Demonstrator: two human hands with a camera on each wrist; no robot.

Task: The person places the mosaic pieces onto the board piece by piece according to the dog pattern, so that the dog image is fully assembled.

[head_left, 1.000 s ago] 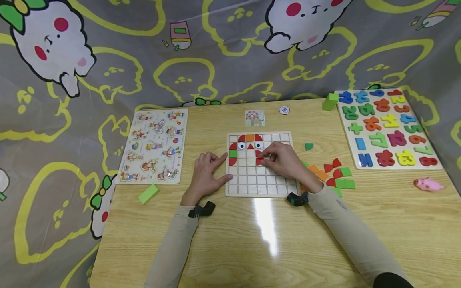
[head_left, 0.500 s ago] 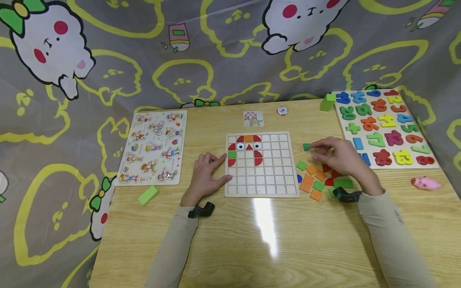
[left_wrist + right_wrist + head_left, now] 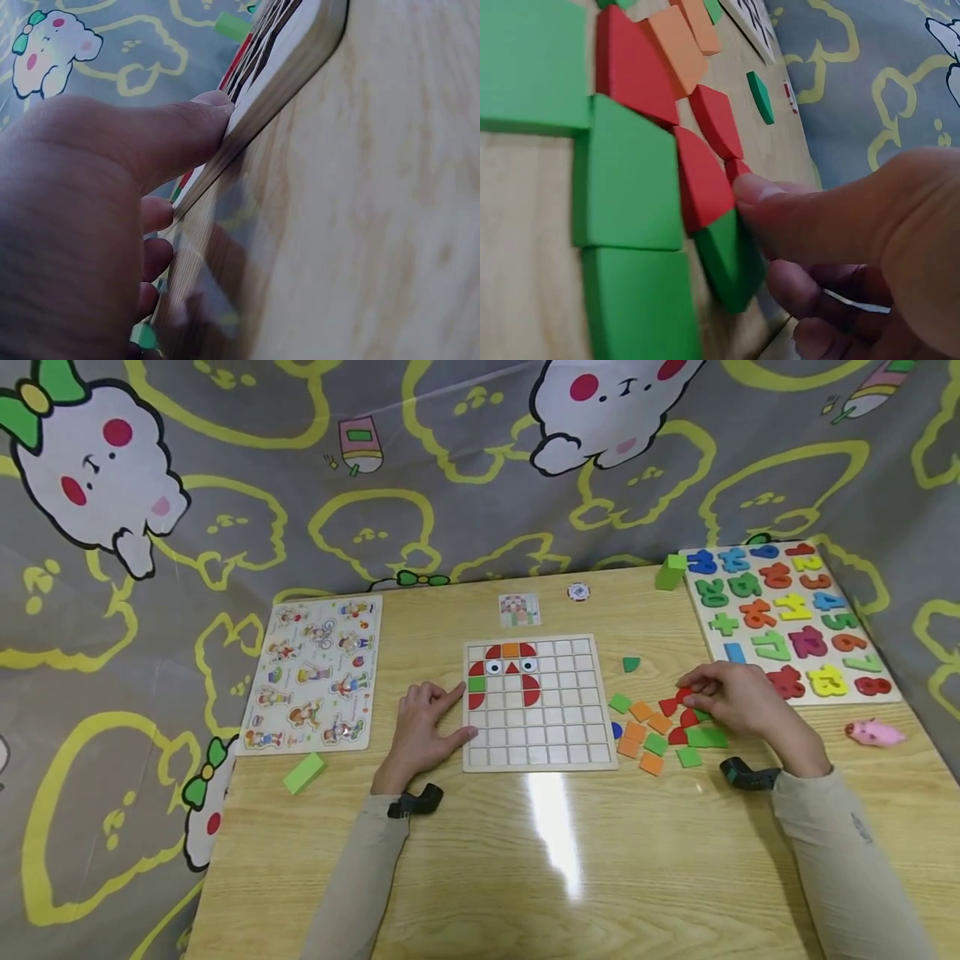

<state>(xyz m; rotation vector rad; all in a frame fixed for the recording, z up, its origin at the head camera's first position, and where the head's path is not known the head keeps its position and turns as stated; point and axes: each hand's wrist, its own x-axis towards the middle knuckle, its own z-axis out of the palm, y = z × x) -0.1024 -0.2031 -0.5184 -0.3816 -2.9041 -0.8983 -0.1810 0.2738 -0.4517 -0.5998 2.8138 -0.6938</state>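
Note:
A square wooden grid board (image 3: 577, 727) lies mid-table, its upper left cells filled with red, orange and green tiles and two eye tiles (image 3: 493, 667). My left hand (image 3: 422, 727) rests beside it, with the thumb and index finger spread against its left edge. In the left wrist view the thumb (image 3: 176, 135) lies along the board's side. To the right, my right hand (image 3: 738, 697) pinches a small red tile (image 3: 683, 694) at the far side of the loose pile. The thumb partly covers this red tile (image 3: 737, 169) in the right wrist view; a green tile (image 3: 731, 259) lies just below it.
Loose orange, green, red and blue tiles (image 3: 635, 732) lie right of the board. A green quarter-circle (image 3: 632, 664) sits apart. A number puzzle (image 3: 720, 647), a pink pig (image 3: 876, 732), a picture puzzle (image 3: 300, 747), green blocks (image 3: 303, 773) and a pattern card (image 3: 519, 609) surround them.
My right hand has left the red tiles on the board, passed near the green quarter-circle, and come down to the red tiles in the pile. The left hand stays at the board's edge.

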